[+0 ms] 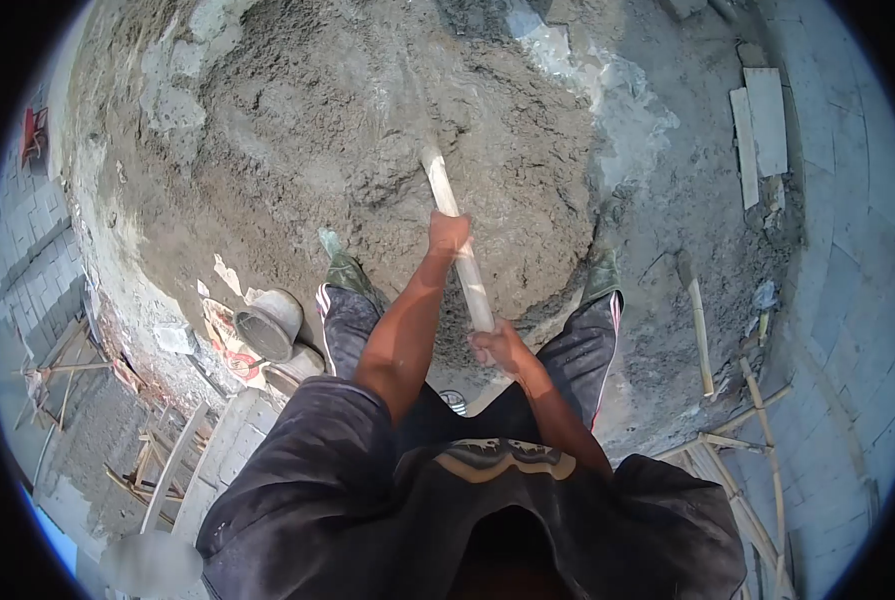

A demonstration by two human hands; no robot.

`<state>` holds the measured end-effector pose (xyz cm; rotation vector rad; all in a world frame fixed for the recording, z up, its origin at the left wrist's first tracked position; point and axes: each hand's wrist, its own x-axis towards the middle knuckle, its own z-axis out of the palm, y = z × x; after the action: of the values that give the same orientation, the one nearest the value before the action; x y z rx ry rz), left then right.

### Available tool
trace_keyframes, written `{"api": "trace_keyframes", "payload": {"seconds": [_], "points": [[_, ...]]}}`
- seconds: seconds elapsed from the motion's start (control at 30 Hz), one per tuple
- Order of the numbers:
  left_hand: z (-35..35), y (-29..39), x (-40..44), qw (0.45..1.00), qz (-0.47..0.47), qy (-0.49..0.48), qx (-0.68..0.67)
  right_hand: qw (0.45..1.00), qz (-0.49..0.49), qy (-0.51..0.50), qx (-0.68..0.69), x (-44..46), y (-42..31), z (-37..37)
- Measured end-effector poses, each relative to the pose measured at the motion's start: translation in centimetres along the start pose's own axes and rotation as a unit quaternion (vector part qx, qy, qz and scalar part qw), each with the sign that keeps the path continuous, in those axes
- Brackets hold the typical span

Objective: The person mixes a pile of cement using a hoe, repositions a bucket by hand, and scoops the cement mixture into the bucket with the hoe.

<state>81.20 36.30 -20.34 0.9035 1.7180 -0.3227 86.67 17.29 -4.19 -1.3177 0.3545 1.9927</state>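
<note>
Two hands (474, 288) on one wooden handle (472, 285), one mortar heap (507, 190)

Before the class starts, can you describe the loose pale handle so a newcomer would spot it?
Find the grey mound, then look right, past the person's right boot. A slim, pale handle lies there on the ground. Unlike the handle that the left hand and right hand grip, it lies untouched.

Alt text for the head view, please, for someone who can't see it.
Left hand and right hand grip a pale pole, left farther out, its far end sunk in grey mix; a bucket sits beside the left leg.
</note>
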Motion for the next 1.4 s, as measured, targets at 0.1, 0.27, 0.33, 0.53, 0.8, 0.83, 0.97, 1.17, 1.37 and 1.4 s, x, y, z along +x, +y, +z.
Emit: {"api": "trace_keyframes", "payload": {"seconds": [0.1, 0.27, 0.33, 0.53, 0.8, 0.83, 0.97, 1.17, 1.37, 1.4], "points": [[2.1, -4.3, -7.4, 0.947, -0.133, -0.097, -0.277, 0.995, 0.051, -0.008, -0.084, -14.1, 0.7, -2.6], [4.9, -5.7, -21.5, 0.859, -0.238, -0.114, -0.439, 0.885, 0.000, 0.088, -0.457, -28.3, 0.5, -6.3], [3.0, -7.0, -21.9, 0.802, -0.160, -0.121, -0.563, 0.859, -0.031, 0.082, -0.504, -28.0, -1.1, -6.9], [-12.3, -1.0, -28.7, 0.730, 0.036, -0.053, -0.680, 0.738, -0.146, 0.027, -0.659, -24.9, -8.2, -2.3], [-27.7, -5.1, -32.1, 0.622, 0.152, 0.079, -0.764, 0.633, -0.251, -0.152, -0.716, -20.4, -15.5, 8.7], [-28.9, -6.5, -31.1, 0.603, 0.164, 0.100, -0.774, 0.622, -0.300, -0.162, -0.705, -19.2, -16.0, 10.1], [-34.9, -13.4, -26.5, 0.521, 0.156, 0.163, -0.823, 0.522, -0.285, -0.245, -0.766, -15.3, -20.4, 21.3], [-46.1, -27.2, -26.6, 0.465, 0.036, 0.149, -0.872, 0.432, -0.378, -0.266, -0.774, -15.4, -25.9, 50.4], [-51.5, -32.5, -21.6, 0.494, -0.057, 0.195, -0.846, 0.742, -0.399, -0.007, -0.538, -8.1, -33.6, 47.0], [-52.0, -32.9, -21.8, 0.500, -0.106, 0.191, -0.838, 0.736, -0.388, 0.101, -0.545, -6.5, -33.3, 41.1]]}}
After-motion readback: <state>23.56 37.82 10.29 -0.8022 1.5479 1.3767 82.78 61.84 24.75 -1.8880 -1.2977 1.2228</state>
